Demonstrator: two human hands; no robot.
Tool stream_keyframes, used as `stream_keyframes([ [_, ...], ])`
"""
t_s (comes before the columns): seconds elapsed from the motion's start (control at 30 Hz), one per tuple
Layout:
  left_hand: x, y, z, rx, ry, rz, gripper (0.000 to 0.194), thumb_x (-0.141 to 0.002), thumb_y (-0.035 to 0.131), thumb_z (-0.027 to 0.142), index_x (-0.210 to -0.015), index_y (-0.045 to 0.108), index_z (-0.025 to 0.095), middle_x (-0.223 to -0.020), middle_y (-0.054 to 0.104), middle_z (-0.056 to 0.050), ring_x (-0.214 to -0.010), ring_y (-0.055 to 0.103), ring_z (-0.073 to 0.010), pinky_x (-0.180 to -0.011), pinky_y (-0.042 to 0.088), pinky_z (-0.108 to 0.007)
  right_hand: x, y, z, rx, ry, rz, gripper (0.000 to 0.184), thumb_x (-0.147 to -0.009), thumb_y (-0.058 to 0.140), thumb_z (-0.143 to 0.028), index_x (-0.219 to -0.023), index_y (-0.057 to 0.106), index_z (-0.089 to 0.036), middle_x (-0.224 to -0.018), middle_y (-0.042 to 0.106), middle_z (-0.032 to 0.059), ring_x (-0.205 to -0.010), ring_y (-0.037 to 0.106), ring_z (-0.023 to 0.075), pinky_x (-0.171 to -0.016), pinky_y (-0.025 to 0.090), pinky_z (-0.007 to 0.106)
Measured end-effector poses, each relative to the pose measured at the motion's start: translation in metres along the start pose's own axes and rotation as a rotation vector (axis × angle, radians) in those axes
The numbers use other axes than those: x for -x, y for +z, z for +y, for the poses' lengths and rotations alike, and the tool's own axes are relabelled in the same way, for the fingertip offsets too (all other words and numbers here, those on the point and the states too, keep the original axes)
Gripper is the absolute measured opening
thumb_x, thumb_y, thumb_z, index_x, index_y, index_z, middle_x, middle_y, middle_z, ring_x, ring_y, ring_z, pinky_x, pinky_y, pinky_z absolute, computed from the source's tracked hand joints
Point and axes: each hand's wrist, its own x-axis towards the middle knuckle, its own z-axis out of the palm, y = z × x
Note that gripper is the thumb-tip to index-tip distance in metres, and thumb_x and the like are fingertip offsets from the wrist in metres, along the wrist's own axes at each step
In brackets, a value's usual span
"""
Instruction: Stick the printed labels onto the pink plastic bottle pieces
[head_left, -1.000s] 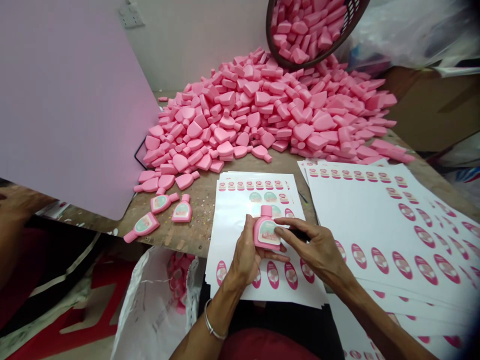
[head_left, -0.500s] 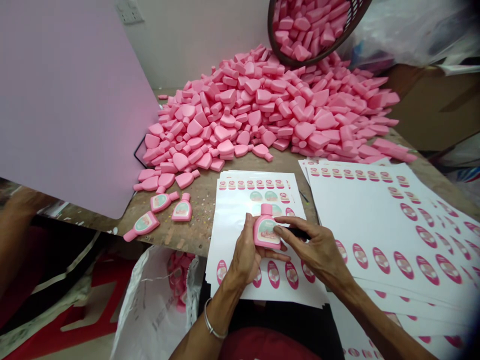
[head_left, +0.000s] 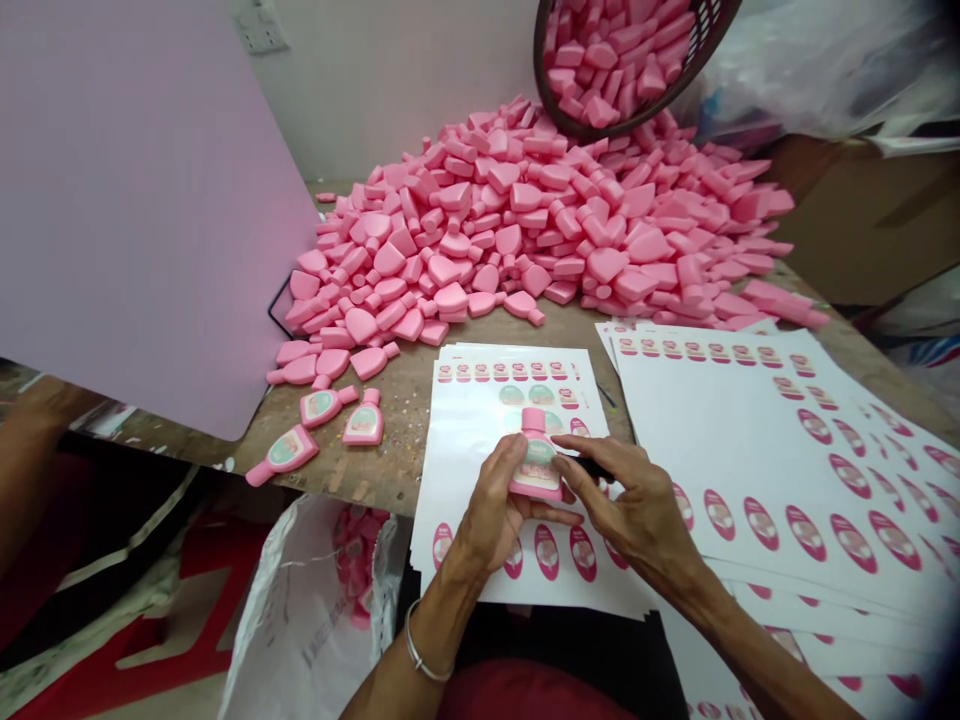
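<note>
- Brown tabletop [head_left: 352, 478] beyond both hands, with a heap of plain pink bottles [head_left: 480, 225] well past the fingertips and a tipped brown basket [head_left: 585, 131] behind, farther off.
- Best handled, by judgement, as slow smoothing: keep the pink bottle [head_left: 536, 448] steady, front face up, and press the label [head_left: 538, 470] outward from its middle toward the edges.
- Check for an even border all round before pressing hard; likeliest faults, a crooked set, a lifted edge or a trapped bubble.
- Keep the left thumb light on the print, to spare it creases.
- Left hand [head_left: 491, 505]: grasping the bottle, thumb at its left side, fingers under and behind.
- Right hand [head_left: 630, 500]: thumb and fingertips drawn together at the label's right edge, with a slim dark tool [head_left: 596, 468] in the grip; cannot tell its kind.
- Pink bottle between both hands, neck pointing away, just above the near sticker sheets [head_left: 469, 470].
- Other sticker sheets [head_left: 705, 420] to the right of the right hand, partly beneath the right forearm.
- Three labelled bottles [head_left: 364, 420] left of the left hand and slightly beyond; open white bag [head_left: 274, 610] nearer, left of the left wrist.
</note>
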Motion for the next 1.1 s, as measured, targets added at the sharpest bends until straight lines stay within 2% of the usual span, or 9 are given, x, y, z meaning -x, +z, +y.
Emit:
stream_keyframes([
  [0.2, 0.005, 0.0, 0.004, -0.105, 0.018, -0.056, 0.029, -0.078, 0.065, 0.024, -0.102, 0.054, 0.013, -0.085, 0.059, -0.004, -0.073, 0.062, -0.0148, -0.063, 0.058, -0.03, -0.002, -0.012, 0.001, 0.398, -0.203, 0.028, 0.028, -0.089, 0.053, -0.022, -0.116, 0.059, -0.018, -0.071, 0.066, 0.0025, -0.069, 0.059, 0.0182, -0.076, 0.036, 0.039],
  [0.3, 0.006, 0.001, 0.005, -0.1, -0.011, -0.083, 0.03, -0.077, 0.065, 0.026, -0.1, 0.053, 0.012, -0.089, 0.061, -0.007, -0.073, 0.06, -0.0142, -0.065, 0.058, -0.032, -0.008, -0.019, 0.005, 0.536, -0.101, 0.162, 0.029, -0.089, 0.053, -0.026, -0.117, 0.059, -0.019, -0.071, 0.065, 0.0041, -0.069, 0.059, 0.0199, -0.078, 0.036, 0.043],
  [0.37, 0.007, 0.002, 0.004, -0.097, -0.036, -0.091, 0.031, -0.077, 0.066, 0.026, -0.101, 0.052, 0.013, -0.089, 0.06, -0.006, -0.074, 0.06, -0.014, -0.065, 0.058, -0.033, -0.012, -0.018, 0.005, 0.348, 0.042, 0.144, 0.04, -0.086, 0.057, -0.035, -0.123, 0.055, -0.019, -0.087, 0.067, 0.0079, -0.077, 0.062, 0.0218, -0.079, 0.041, 0.041],
  [0.47, 0.009, 0.004, 0.003, -0.126, -0.047, -0.112, 0.032, -0.075, 0.068, 0.022, -0.101, 0.052, 0.015, -0.083, 0.056, -0.001, -0.074, 0.061, -0.014, -0.065, 0.058, -0.031, -0.018, -0.009, 0.004, -0.11, 0.279, -0.078, 0.066, -0.072, 0.069, -0.047, -0.129, 0.046, -0.024, -0.119, 0.06, 0.0091, -0.096, 0.062, 0.0239, -0.078, 0.051, 0.035],
  [0.53, 0.011, 0.003, 0.002, -0.162, -0.039, -0.137, 0.034, -0.075, 0.068, 0.02, -0.104, 0.051, 0.016, -0.081, 0.056, -0.001, -0.072, 0.062, -0.0141, -0.064, 0.057, -0.03, -0.022, -0.002, 0.005, -0.31, 0.437, -0.154, 0.066, -0.067, 0.072, -0.05, -0.124, 0.05, -0.026, -0.126, 0.056, 0.0077, -0.105, 0.06, 0.0247, -0.082, 0.053, 0.035],
  [0.63, 0.013, -0.001, 0.003, -0.173, -0.043, -0.132, 0.036, -0.075, 0.067, 0.022, -0.107, 0.051, 0.015, -0.085, 0.058, -0.003, -0.072, 0.062, -0.0147, -0.062, 0.056, -0.029, -0.025, 0.0, 0.007, -0.448, 0.613, -0.126, 0.06, -0.063, 0.072, -0.056, -0.112, 0.056, -0.024, -0.126, 0.055, 0.0096, -0.11, 0.058, 0.0278, -0.089, 0.051, 0.04],
  [0.83, 0.011, 0.002, -0.001, -0.148, -0.013, -0.037, 0.034, -0.084, 0.055, 0.045, -0.103, 0.054, 0.016, -0.087, 0.063, -0.005, -0.072, 0.065, -0.0153, -0.065, 0.054, -0.028, -0.008, -0.005, -0.002, -0.57, 0.776, -0.274, 0.083, -0.05, 0.081, -0.053, -0.122, 0.049, -0.026, -0.128, 0.054, 0.0118, -0.119, 0.053, 0.0323, -0.093, 0.049, 0.043],
  [0.97, 0.013, -0.004, 0.006, -0.286, 0.022, 0.041, 0.04, -0.087, 0.047, 0.052, -0.1, 0.054, 0.016, -0.089, 0.065, -0.007, -0.069, 0.066, -0.0166, -0.067, 0.052, -0.03, -0.003, -0.015, 0.011, -0.555, 0.779, -0.323, 0.085, -0.052, 0.08, -0.052, -0.126, 0.046, -0.026, -0.136, 0.047, 0.0124, -0.122, 0.05, 0.0303, -0.093, 0.049, 0.038],
  [1.1, 0.021, -0.045, 0.032, -0.88, 0.247, 0.443, 0.037, -0.086, 0.047, 0.052, -0.091, 0.059, 0.017, -0.084, 0.066, -0.006, -0.079, 0.063, -0.0208, -0.077, 0.048, -0.032, -0.037, -0.025, 0.05, -0.353, 0.593, -0.304, 0.062, -0.067, 0.07, -0.054, -0.119, 0.053, -0.024, -0.128, 0.056, 0.0102, -0.108, 0.06, 0.0256, -0.087, 0.051, 0.034],
])
